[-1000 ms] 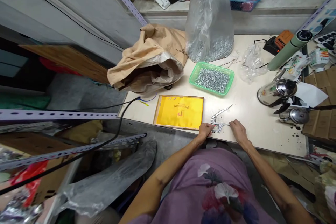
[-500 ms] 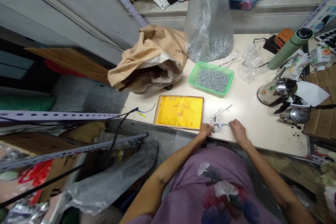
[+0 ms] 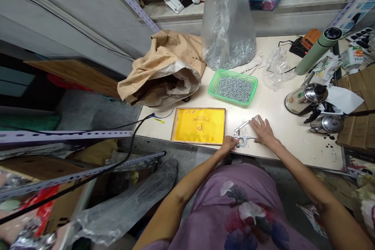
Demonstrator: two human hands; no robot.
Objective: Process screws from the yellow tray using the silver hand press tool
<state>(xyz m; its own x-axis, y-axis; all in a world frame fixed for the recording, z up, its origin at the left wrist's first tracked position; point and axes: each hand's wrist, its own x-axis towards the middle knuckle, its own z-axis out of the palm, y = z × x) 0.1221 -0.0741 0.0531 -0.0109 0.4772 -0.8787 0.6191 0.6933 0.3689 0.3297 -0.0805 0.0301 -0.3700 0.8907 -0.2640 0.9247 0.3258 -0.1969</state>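
With the metal tool [image 3: 245,138] taken as the clock's centre and the bench's [image 3: 290,136] far side as twelve, the right hand [image 3: 265,134] shows the change. Half a second ago its fingers were closed on the end of the lower arm, at three o'clock; now its grip is wide, fingers spread toward the tip of the upper arm, which points to two. Whether they touch it is unclear. The left hand [image 3: 229,143], at about eight, has kept its narrow grip, fingertips pinching the tool's body near the bench's front edge. That seems to leave the left hand alone steadying the tool. The yellow tray [image 3: 190,134] lies toward ten, and the green basket [image 3: 213,86] of small metal pieces [image 3: 234,88] sits at twelve; neither has been disturbed.
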